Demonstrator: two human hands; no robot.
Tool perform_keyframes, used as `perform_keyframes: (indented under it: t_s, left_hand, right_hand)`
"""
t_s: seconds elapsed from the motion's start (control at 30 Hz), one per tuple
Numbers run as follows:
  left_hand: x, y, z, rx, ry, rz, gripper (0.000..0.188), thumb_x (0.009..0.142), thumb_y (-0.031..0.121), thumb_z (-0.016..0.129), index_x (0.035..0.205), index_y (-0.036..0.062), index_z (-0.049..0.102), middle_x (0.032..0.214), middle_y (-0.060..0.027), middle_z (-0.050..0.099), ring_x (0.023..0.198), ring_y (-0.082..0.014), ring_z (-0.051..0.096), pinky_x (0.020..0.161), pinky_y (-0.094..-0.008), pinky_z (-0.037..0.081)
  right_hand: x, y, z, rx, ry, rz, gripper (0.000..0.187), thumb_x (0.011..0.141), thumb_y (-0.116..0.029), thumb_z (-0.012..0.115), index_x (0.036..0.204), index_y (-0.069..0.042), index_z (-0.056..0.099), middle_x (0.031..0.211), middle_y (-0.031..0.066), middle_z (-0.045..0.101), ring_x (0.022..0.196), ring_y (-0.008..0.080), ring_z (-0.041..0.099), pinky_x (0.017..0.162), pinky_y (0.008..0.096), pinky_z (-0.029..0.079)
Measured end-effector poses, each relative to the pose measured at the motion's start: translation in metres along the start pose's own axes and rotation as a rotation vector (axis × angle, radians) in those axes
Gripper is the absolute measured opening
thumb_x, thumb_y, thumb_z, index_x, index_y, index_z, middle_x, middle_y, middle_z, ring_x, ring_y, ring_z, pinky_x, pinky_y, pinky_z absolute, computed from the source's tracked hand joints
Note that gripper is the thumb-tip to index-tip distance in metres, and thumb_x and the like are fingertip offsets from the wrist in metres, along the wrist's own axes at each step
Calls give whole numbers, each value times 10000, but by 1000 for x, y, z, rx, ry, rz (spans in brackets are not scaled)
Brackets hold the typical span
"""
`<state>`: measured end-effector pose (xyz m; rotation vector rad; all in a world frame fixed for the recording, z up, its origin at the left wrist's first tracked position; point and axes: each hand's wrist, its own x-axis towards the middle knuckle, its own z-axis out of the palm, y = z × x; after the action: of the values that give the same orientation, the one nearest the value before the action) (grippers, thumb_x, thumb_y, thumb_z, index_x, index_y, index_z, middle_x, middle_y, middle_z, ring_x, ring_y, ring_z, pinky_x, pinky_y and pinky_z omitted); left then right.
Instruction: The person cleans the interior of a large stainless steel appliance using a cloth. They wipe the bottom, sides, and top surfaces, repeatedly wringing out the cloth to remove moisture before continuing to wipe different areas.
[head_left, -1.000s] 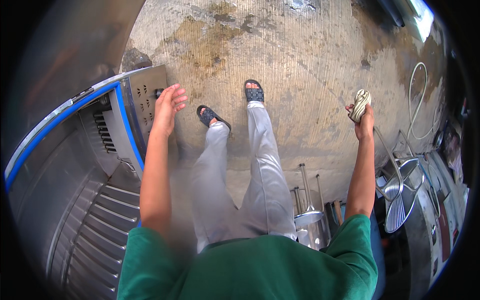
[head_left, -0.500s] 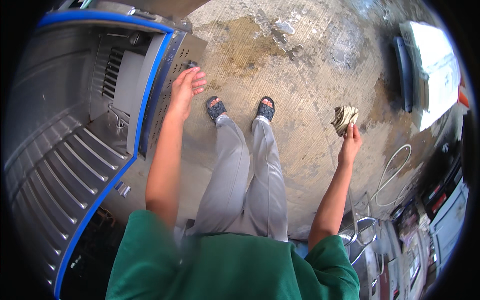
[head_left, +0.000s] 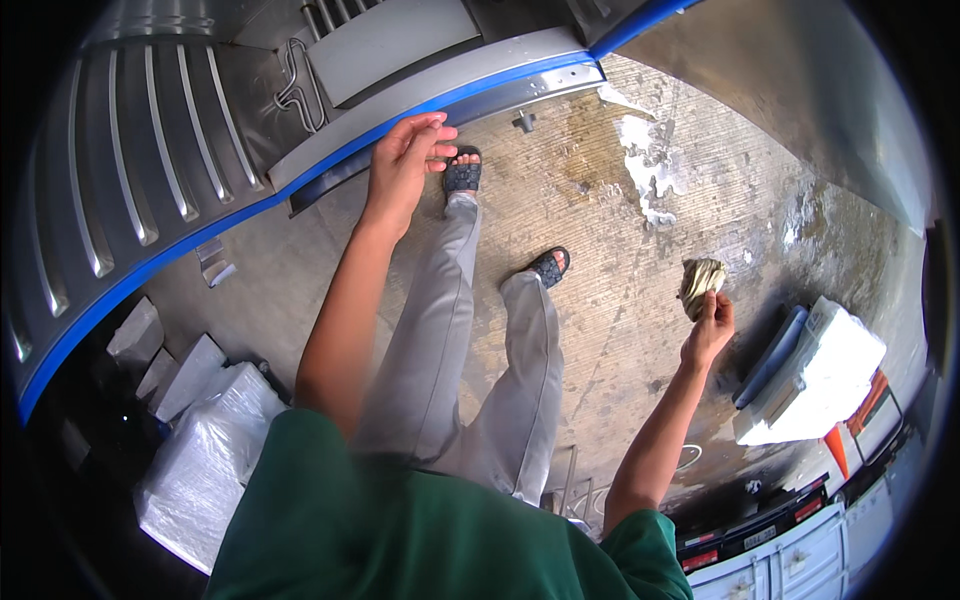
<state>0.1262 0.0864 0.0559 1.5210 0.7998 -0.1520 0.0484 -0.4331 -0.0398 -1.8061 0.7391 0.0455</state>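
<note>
Cloth (head_left: 699,287) in right hand (head_left: 710,330), lettered plate (head_left: 760,537)

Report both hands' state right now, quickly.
Left hand: open, fingers loosely bent, nothing visible in it.
Right hand: closed, holding a crumpled cloth.

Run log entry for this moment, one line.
left hand: empty, near blue-edged steel cabinet | right hand: holding crumpled beige cloth | surroundings: grooved, partly wet tan floor
</note>
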Motion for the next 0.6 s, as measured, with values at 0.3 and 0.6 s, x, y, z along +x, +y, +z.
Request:
perform_keyframes:
  t_s: [0.3,0.6]
  left_hand:
    - [74,13,-43,-24,-105,44,324,1091,304,537,1176,37,698,886,-26,691,783,-82,592,724,-243,448]
    - [158,33,10,-334,-414,68,365,1112,372,542,1224,26,512,1046,-23,582,974,-87,519,862,-276,446]
  right_hand:
    - [-18,-126,186,276,-182,-71,75,983,22,573,1046,-13,593,1021,37,595,900,100,532,852,269,434]
    - [-14,-268,399,57,-523,-159,174,936,-31,763,1094,34,729,1122,127,699,1057,193,655,956,321,496]
